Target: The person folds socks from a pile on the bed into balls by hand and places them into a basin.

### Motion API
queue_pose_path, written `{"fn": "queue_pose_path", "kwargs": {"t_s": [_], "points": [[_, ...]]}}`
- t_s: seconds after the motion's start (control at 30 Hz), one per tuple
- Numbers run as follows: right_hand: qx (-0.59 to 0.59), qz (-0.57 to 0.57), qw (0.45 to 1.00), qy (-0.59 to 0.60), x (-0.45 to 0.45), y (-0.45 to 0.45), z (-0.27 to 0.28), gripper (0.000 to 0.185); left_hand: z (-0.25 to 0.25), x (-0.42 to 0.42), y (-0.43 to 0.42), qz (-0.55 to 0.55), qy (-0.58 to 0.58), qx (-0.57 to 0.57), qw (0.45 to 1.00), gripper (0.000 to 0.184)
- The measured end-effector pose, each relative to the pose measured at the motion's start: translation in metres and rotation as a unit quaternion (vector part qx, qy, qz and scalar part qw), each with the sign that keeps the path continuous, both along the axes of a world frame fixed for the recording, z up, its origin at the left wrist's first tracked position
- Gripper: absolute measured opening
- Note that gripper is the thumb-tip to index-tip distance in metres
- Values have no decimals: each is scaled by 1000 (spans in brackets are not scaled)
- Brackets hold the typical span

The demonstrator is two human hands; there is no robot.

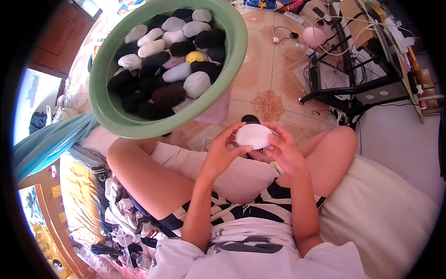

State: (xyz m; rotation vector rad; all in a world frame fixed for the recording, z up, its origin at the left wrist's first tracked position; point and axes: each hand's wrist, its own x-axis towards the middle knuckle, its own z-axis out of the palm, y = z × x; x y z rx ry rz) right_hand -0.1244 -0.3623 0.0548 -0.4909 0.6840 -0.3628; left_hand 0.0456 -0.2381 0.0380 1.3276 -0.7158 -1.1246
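Over my crossed legs, a white rolled-up sock bundle (253,136) is held between both hands. My left hand (223,151) curls around its left side, with the thumb along the lower edge. From the right, my right hand (285,149) pinches it near the upper right edge. Just behind the bundle a small dark oval thing (251,119) shows, its kind unclear. To the upper left stands a green basin (237,60) filled with many rolled sock bundles in black, white, grey and brown, with one yellow piece (196,56) among them.
A pile of loose socks and clothes (123,211) lies at my left on the bed. At the right stands a black metal frame (362,95) with cables around it. A pink round object (314,37) rests near cables on the tiled floor (269,102).
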Motion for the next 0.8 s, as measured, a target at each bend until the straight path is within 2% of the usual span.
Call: {"fn": "queue_pose_path", "kwargs": {"t_s": [0.03, 0.07, 0.1, 0.17, 0.23, 0.3, 0.33, 0.4, 0.47, 0.63, 0.7, 0.73, 0.8], "points": [[-70, 22, 997, 19, 2, 3, 7, 46, -1, 0, 1, 8, -53, 9, 998, 57], [-139, 44, 989, 37, 3, 5, 14, 50, -1, -1, 1, 10, -55, 8, 998, 57], [-141, 46, 988, 34, 4, 7, 16, 50, -1, -1, 2, 20, -51, 12, 998, 56], [-288, 82, 949, 102, 6, 10, 19, 59, 2, 0, 3, 35, -53, 15, 998, 55], [-308, 87, 942, 101, 6, 10, 6, 58, 10, 0, 4, 24, -140, 56, 988, 54], [-328, 88, 935, 103, 5, 12, 0, 57, 7, 2, 5, 16, -173, 52, 983, 51], [-295, 84, 945, 113, 4, 13, 0, 50, 7, 3, 5, 6, -203, 50, 978, 49], [-267, 84, 953, 118, 5, 14, 2, 43, 15, 1, 4, 9, -211, 49, 976, 43], [-196, 53, 974, 103, 7, 18, 3, 28, 25, 0, 3, 14, -219, 50, 974, 37], [-213, 20, 970, 113, 15, 26, -4, 23, 24, -4, 2, 72, -216, 30, 973, 33], [-243, 55, 960, 126, 14, 20, -7, 32, 18, -2, 3, 81, -219, 19, 972, 32], [-246, 60, 960, 123, 14, 17, -4, 32, 13, 1, 4, 50, -234, 16, 971, 32], [-420, 66, 903, 58, 12, 9, 6, 47, 11, 5, 7, 29, -250, 16, 968, 32]]}}
